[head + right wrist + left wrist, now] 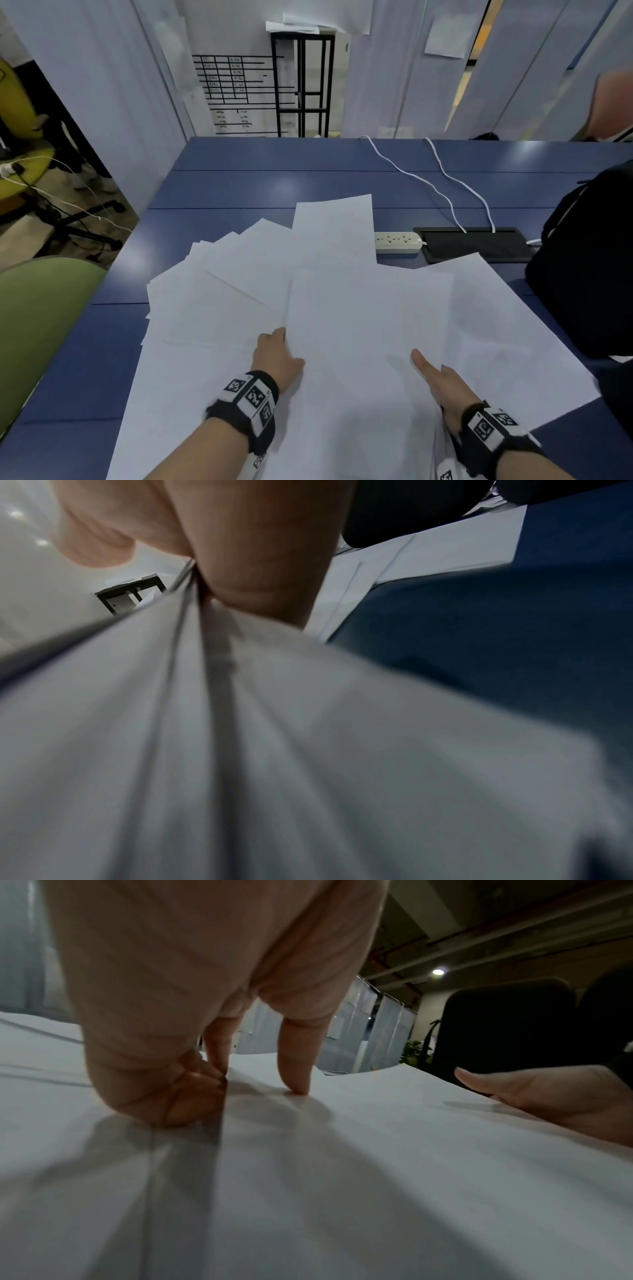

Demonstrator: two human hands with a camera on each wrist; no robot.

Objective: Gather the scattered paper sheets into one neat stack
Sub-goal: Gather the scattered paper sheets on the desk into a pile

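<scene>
Several white paper sheets (342, 308) lie fanned and overlapping across the blue table (239, 178). My left hand (281, 349) is at the left edge of the top sheet (377, 1150). Its thumb (296, 1069) presses down on that sheet, and its curled fingers (171, 1096) sit against the edge. My right hand (431, 373) holds the right edge of the same bundle, thumb on top and fingers hidden beneath. In the right wrist view my right hand (192, 569) pinches several sheet edges (192, 669) lifted off the table.
A white power strip (397, 242) and a black tray (476, 244) with white cables (445, 198) lie beyond the sheets. A black backpack (589, 267) stands at the right edge. A green chair (41, 325) is on the left, and another person's arm (613, 102) at far right.
</scene>
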